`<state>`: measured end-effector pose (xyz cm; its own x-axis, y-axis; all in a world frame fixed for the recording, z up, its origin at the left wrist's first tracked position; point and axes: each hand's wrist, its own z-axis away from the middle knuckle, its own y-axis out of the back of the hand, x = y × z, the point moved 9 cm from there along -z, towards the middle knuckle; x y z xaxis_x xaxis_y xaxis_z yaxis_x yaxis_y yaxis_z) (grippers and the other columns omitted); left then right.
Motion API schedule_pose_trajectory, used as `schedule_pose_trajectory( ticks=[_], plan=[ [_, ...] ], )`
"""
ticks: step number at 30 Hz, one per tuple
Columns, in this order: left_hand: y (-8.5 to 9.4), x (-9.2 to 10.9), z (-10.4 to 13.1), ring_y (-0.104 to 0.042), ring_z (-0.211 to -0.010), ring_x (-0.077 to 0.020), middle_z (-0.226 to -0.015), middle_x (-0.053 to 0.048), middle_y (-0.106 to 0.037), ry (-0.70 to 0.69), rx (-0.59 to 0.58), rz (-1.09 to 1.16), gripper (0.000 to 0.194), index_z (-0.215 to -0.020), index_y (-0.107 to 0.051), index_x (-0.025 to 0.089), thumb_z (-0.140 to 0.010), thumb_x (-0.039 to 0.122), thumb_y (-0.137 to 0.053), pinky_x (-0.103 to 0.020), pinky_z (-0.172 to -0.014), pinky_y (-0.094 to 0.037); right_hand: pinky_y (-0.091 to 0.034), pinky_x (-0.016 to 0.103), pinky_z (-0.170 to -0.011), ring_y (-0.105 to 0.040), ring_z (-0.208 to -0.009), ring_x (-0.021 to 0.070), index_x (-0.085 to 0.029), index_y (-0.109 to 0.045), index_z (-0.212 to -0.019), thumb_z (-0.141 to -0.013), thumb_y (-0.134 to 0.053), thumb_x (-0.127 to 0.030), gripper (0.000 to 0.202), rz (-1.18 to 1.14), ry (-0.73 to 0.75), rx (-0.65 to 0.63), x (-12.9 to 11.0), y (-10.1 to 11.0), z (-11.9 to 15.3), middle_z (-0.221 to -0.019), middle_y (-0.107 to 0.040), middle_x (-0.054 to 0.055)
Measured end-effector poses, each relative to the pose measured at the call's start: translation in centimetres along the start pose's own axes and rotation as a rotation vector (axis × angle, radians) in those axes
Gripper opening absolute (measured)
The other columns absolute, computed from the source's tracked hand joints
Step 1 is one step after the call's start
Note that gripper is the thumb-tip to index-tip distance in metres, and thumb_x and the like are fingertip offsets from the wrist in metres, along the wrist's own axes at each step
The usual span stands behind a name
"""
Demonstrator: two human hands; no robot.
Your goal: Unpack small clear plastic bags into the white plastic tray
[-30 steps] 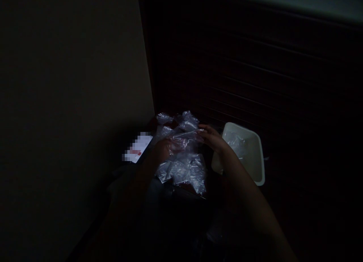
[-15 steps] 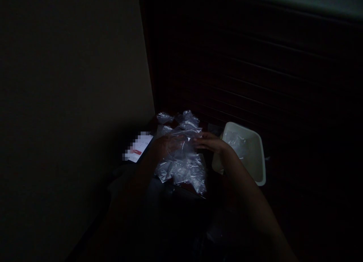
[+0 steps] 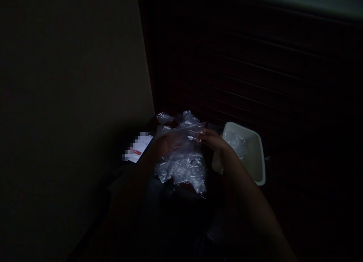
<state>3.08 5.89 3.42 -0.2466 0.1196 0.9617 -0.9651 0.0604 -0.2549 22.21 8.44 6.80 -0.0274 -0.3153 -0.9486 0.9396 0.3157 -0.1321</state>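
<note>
A clear plastic bag (image 3: 184,135) is stretched between my two hands, above a pile of crumpled clear bags (image 3: 187,171). My right hand (image 3: 211,139) pinches the bag's right edge with closed fingers. On the other side, my left hand (image 3: 163,146) is dim and partly behind the plastic; it touches the bag's left part, and its fingers cannot be made out. More clear bags (image 3: 188,117) lie behind the held one, and a small one (image 3: 164,117) sits at the back left.
To the right stands a cream plastic bin (image 3: 259,158) with clear plastic inside. A lit phone (image 3: 140,148) lies on the left. A pale wall (image 3: 85,65) rises at the left and a dark slatted panel (image 3: 241,73) at the back.
The held bag has spread wider and its top edge has risen to the right. My right hand's fingers have closed on its edge. The pile, bin and phone have not moved.
</note>
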Motion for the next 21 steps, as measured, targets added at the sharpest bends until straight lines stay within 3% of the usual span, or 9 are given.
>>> schedule_pose_trajectory(
  ticks=[4,13,21],
  plan=[
    [-0.9,-2.0,-0.1,-0.066,-0.083,-0.0258,-0.09,-0.009,-0.07,0.126,-0.111,0.182,0.022,-0.087,-0.061,0.019,-0.069,0.032,-0.063,-0.043,-0.076,-0.052,-0.047,0.024,-0.069,-0.059,-0.067,0.0096,-0.018,-0.061,-0.073,-0.058,-0.075,-0.031,0.024,-0.016,0.013,0.058,-0.3,0.5,0.0,-0.07,-0.064,-0.002],
    [0.6,-2.1,-0.4,-0.064,-0.06,-0.0186,-0.078,-0.005,-0.069,0.106,0.009,0.113,0.03,-0.089,-0.061,0.02,-0.065,0.034,-0.07,-0.035,-0.062,-0.054,-0.049,0.026,-0.065,-0.059,-0.065,0.011,-0.019,-0.061,-0.074,-0.061,-0.072,-0.025,0.018,-0.039,0.002,0.062,-0.5,0.1,0.2,-0.073,-0.065,-0.001],
    [1.2,-1.7,-0.3,-0.062,-0.059,-0.0136,-0.076,-0.003,-0.068,0.106,0.089,0.144,0.031,-0.087,-0.059,0.015,-0.063,0.032,-0.071,-0.03,-0.059,-0.054,-0.049,0.027,-0.071,-0.062,-0.069,0.0121,-0.02,-0.062,-0.076,-0.058,-0.073,-0.021,0.021,-0.036,0.018,0.068,-0.5,0.3,0.4,-0.073,-0.066,-0.002]
  ],
)
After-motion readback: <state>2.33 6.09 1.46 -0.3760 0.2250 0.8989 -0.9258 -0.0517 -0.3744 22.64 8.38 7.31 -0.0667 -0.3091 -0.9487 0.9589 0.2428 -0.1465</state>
